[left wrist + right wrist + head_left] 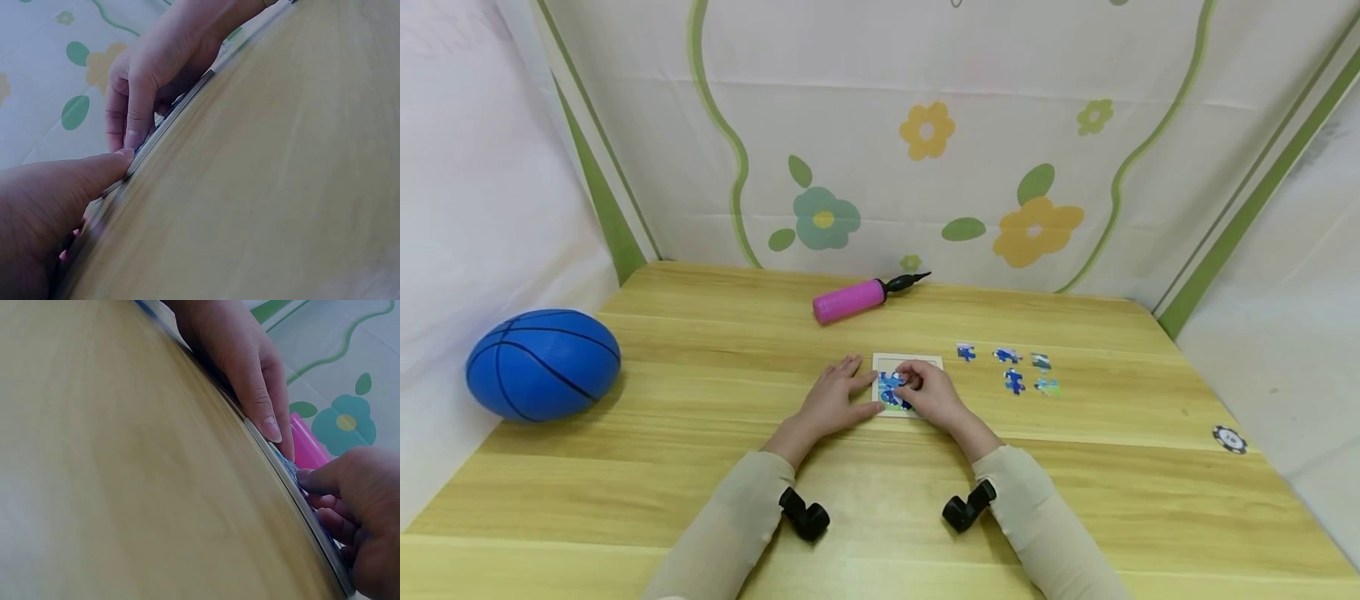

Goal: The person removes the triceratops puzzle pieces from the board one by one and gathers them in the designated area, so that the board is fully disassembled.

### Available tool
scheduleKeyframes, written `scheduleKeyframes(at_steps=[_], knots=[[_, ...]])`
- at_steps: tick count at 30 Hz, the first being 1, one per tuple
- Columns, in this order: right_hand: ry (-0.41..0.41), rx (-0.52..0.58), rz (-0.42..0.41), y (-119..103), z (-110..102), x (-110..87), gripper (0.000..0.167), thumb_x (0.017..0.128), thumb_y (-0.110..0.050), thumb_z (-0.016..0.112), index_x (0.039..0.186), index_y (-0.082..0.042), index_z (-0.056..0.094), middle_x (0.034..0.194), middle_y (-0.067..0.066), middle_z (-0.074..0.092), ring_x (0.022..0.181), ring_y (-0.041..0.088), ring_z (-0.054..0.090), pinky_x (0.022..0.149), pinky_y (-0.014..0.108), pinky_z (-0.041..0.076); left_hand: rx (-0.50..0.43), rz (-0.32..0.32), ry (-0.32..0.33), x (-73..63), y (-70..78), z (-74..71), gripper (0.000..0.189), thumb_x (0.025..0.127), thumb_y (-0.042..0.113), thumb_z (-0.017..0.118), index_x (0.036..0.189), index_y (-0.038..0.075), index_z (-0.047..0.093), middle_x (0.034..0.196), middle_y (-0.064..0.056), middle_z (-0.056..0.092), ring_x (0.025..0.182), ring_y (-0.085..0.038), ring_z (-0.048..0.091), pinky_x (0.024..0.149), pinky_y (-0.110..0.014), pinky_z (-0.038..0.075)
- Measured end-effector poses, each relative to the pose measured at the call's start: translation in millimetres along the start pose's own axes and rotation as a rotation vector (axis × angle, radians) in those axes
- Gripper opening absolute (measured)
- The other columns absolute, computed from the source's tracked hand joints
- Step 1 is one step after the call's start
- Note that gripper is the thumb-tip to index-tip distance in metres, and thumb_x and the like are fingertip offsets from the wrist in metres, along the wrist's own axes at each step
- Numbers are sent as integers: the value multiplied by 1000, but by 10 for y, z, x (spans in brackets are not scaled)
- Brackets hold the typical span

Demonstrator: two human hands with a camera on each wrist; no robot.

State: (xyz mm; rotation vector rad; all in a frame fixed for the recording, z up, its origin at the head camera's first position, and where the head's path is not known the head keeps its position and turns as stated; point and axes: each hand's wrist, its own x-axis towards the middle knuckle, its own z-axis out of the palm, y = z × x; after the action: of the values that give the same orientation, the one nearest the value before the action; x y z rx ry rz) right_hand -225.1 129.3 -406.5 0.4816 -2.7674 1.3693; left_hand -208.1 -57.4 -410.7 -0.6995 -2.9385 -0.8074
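A small jigsaw tray (931, 359) with a pale frame lies on the table, blue picture pieces (889, 388) fitted in its left part. My left hand (835, 398) rests at the tray's left side with its fingers extended, the thumb on the near left corner. Over the tray's right part, my right hand (936, 396) pinches a puzzle piece between thumb and forefinger, mostly hidden by the fingers. In the right wrist view the right thumb (315, 481) comes down at the tray's surface, the other fingers curled. Left wrist view: both thumbs are close together along the tray edge (164, 127).
Several loose puzzle pieces (1014, 382) lie right of the tray. Behind it is a pink hand pump (850, 302) with a black nozzle. A blue ball (544, 365) sits at the left edge, and a round chip-like disc (1229, 439) at the right. A flowered curtain (880, 167) closes off the back.
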Motion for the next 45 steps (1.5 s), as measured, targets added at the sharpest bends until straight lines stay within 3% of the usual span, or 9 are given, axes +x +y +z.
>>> scheduleKeyframes(at_steps=[8, 16, 29, 36, 41, 45], knots=[[-7, 18, 4, -16, -119, -4, 23, 75, -6, 66, 98, -3, 60, 78, 3, 54, 69, 14, 50, 61, 26, 44, -10, -7, -1, -5, 19, -15, 58, 79, 48, 55, 126, 15, 47, 137, -15, 24, 127, -27, 14, 101, -42, 9], [-7, 35, 4, 20, -468, -91, 27, 80, -9, 62, 105, -3, 59, 84, 6, 55, 77, 19, 49, 67, 31, 44, -21, -2, 5, -8, 42, -10, 59, 78, 47, 56, 125, 13, 47, 137, -15, 24, 127, -27, 14, 101, -41, 9], [85, 25, 8, 472, -985, -209, 31, 78, -16, 65, 104, -2, 60, 84, 9, 57, 76, 21, 51, 64, 29, 44, -21, -6, 1, -29, 42, -33, 59, 79, 47, 55, 125, 13, 47, 137, -15, 24, 127, -27, 14, 101, -41, 8], [66, 8, -10, 589, -1077, -263, 27, 79, -11, 63, 103, 1, 60, 83, 12, 56, 72, 22, 49, 57, 24, 42, -10, -3, 7, -25, 37, -32, 59, 78, 48, 55, 125, 13, 47, 137, -16, 25, 127, -28, 15, 101, -42, 9], [51, 0, 43, 659, -1064, -276, 30, 79, -15, 64, 104, 0, 60, 86, 10, 57, 75, 21, 51, 62, 26, 44, -15, -4, 8, -22, 33, -22, 58, 78, 47, 56, 125, 13, 47, 137, -15, 25, 127, -27, 15, 101, -41, 9], [69, -11, 38, 707, -1030, -264, 29, 77, -16, 65, 102, -2, 61, 85, 9, 58, 74, 21, 51, 63, 28, 44, -16, -9, 4, -24, 31, -26, 58, 79, 47, 55, 125, 13, 47, 137, -15, 24, 127, -26, 14, 101, -40, 8]])
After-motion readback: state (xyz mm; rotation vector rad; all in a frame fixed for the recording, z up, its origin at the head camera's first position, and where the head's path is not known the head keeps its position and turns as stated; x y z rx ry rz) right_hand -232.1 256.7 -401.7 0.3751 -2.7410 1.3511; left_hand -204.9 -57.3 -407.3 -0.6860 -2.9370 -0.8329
